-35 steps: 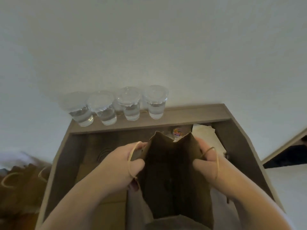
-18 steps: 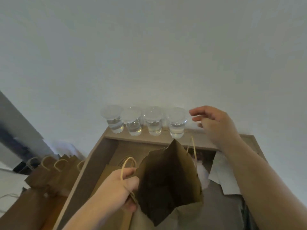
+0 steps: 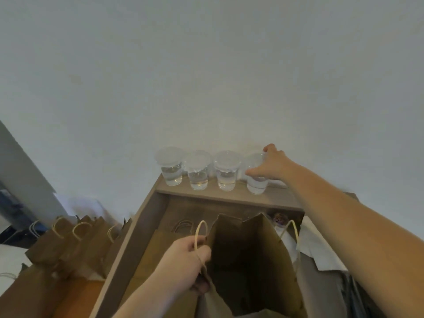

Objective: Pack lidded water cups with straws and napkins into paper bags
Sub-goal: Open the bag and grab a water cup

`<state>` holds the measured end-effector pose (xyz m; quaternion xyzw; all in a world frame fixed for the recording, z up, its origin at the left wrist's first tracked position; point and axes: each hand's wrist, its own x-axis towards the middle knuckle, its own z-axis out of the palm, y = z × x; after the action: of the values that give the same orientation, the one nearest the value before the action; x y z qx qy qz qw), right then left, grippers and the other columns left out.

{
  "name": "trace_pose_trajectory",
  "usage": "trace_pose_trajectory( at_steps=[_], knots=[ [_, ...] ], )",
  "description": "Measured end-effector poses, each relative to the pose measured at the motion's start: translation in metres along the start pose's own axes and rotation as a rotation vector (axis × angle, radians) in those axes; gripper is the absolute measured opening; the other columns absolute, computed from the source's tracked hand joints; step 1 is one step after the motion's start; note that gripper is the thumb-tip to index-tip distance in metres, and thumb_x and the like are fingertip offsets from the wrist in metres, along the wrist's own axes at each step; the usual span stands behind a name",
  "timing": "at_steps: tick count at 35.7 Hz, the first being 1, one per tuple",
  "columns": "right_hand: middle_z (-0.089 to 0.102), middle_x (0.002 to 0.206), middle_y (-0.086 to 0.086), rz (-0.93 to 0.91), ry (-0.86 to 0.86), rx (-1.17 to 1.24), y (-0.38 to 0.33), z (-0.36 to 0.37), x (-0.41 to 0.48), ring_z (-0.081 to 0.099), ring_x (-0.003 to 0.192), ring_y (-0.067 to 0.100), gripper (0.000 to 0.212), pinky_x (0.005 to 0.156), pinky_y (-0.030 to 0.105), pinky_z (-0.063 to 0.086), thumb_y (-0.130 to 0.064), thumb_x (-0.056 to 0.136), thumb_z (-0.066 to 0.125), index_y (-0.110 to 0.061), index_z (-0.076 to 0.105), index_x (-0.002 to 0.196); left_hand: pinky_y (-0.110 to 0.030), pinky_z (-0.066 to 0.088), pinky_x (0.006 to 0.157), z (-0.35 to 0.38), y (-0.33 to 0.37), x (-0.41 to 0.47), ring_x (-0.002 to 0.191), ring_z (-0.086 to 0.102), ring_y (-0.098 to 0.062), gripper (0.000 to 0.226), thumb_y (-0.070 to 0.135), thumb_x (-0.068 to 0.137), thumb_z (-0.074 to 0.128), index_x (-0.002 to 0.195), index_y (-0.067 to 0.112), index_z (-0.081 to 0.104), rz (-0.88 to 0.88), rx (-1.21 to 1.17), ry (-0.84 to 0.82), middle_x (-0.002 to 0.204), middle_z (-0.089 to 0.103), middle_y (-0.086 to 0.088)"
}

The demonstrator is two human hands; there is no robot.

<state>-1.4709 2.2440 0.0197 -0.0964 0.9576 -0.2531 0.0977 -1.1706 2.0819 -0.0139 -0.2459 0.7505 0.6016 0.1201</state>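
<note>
The rightmost lidded cup (image 3: 257, 181) stands on the wooden ledge (image 3: 229, 195) by the wall, and our right hand (image 3: 274, 167) curls thumb and fingers around it. Three more cups (image 3: 198, 172) stand just beside it. Nearer us, our left hand (image 3: 183, 265) pinches the open paper bag (image 3: 252, 260) at its rim.

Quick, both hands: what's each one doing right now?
Left hand: grips the open paper bag at its rim and handle.
Right hand: fingers curled round the rightmost cup.
</note>
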Motion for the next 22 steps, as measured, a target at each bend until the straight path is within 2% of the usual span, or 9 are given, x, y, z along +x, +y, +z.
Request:
trace_pose_trajectory(
  at_steps=[4, 7, 9, 12, 14, 17, 19, 22],
  knots=[
    [0.035, 0.161, 0.013, -0.039, -0.021, -0.082, -0.015, -0.024, -0.031, 0.05, 0.137, 0.037, 0.115, 0.094, 0.042, 0.044, -0.062, 0.074, 0.083, -0.028, 0.022, 0.167, -0.033, 0.06, 0.054, -0.002, -0.003, 0.008, 0.051, 0.068, -0.024, 0.023, 0.016, 0.105, 0.054, 0.109, 0.026, 0.074, 0.055, -0.028, -0.003, 0.074, 0.077, -0.008],
    [0.035, 0.163, 0.008, -0.1, -0.015, -0.154, -0.037, -0.051, -0.074, 0.049, 0.139, 0.035, 0.113, 0.096, 0.043, 0.044, -0.072, 0.073, 0.074, -0.032, 0.024, 0.167, -0.033, 0.062, 0.055, -0.004, -0.006, 0.016, 0.055, 0.072, -0.025, 0.02, 0.018, 0.104, 0.056, 0.106, 0.029, 0.072, 0.093, 0.014, 0.007, 0.073, 0.078, -0.006],
    [0.042, 0.161, 0.001, -0.167, -0.02, -0.214, -0.053, -0.069, -0.112, 0.051, 0.132, 0.027, 0.113, 0.097, 0.041, 0.046, -0.08, 0.067, 0.066, -0.033, 0.031, 0.163, -0.03, 0.062, 0.055, -0.005, -0.009, 0.023, 0.059, 0.075, -0.023, 0.015, 0.022, 0.105, 0.057, 0.109, 0.031, 0.069, 0.106, 0.047, 0.001, 0.075, 0.079, -0.003],
    [0.052, 0.143, -0.014, -0.271, -0.056, -0.254, -0.072, -0.088, -0.168, 0.055, 0.112, 0.012, 0.111, 0.083, 0.029, 0.046, -0.09, 0.057, 0.058, -0.042, 0.038, 0.154, -0.025, 0.06, 0.056, -0.006, -0.011, 0.031, 0.062, 0.077, -0.018, 0.018, 0.03, 0.105, 0.059, 0.122, 0.032, 0.064, 0.109, 0.075, -0.017, 0.082, 0.079, -0.002],
    [0.049, 0.131, -0.022, -0.275, -0.133, -0.281, -0.081, -0.088, -0.199, 0.058, 0.106, 0.008, 0.107, 0.078, 0.023, 0.049, -0.094, 0.053, 0.059, -0.05, 0.035, 0.148, -0.02, 0.058, 0.054, -0.006, -0.012, 0.035, 0.063, 0.077, -0.015, 0.019, 0.033, 0.106, 0.058, 0.123, 0.03, 0.064, 0.129, 0.111, -0.02, 0.085, 0.077, -0.001],
    [0.046, 0.127, -0.024, -0.232, -0.231, -0.367, -0.082, -0.07, -0.225, 0.061, 0.103, 0.012, 0.099, 0.083, 0.031, 0.06, -0.091, 0.054, 0.067, -0.058, 0.028, 0.139, -0.016, 0.056, 0.053, -0.006, -0.012, 0.036, 0.066, 0.076, -0.009, 0.024, 0.036, 0.106, 0.057, 0.127, 0.028, 0.063, 0.142, 0.126, -0.044, 0.091, 0.076, 0.0],
    [0.046, 0.125, -0.022, -0.225, -0.258, -0.471, -0.078, -0.05, -0.23, 0.058, 0.104, 0.011, 0.098, 0.086, 0.036, 0.059, -0.09, 0.056, 0.068, -0.055, 0.028, 0.138, -0.013, 0.055, 0.053, -0.005, -0.012, 0.035, 0.07, 0.075, -0.002, 0.027, 0.038, 0.105, 0.059, 0.131, 0.031, 0.061, 0.155, 0.163, -0.056, 0.099, 0.074, 0.002],
    [0.049, 0.123, -0.016, -0.211, -0.362, -0.597, -0.072, -0.016, -0.226, 0.055, 0.1, 0.011, 0.096, 0.084, 0.036, 0.057, -0.083, 0.061, 0.072, -0.046, 0.034, 0.141, -0.009, 0.052, 0.05, -0.004, -0.013, 0.033, 0.072, 0.072, 0.006, 0.029, 0.041, 0.104, 0.06, 0.132, 0.036, 0.058, 0.172, 0.212, -0.071, 0.098, 0.073, 0.008]
  ],
)
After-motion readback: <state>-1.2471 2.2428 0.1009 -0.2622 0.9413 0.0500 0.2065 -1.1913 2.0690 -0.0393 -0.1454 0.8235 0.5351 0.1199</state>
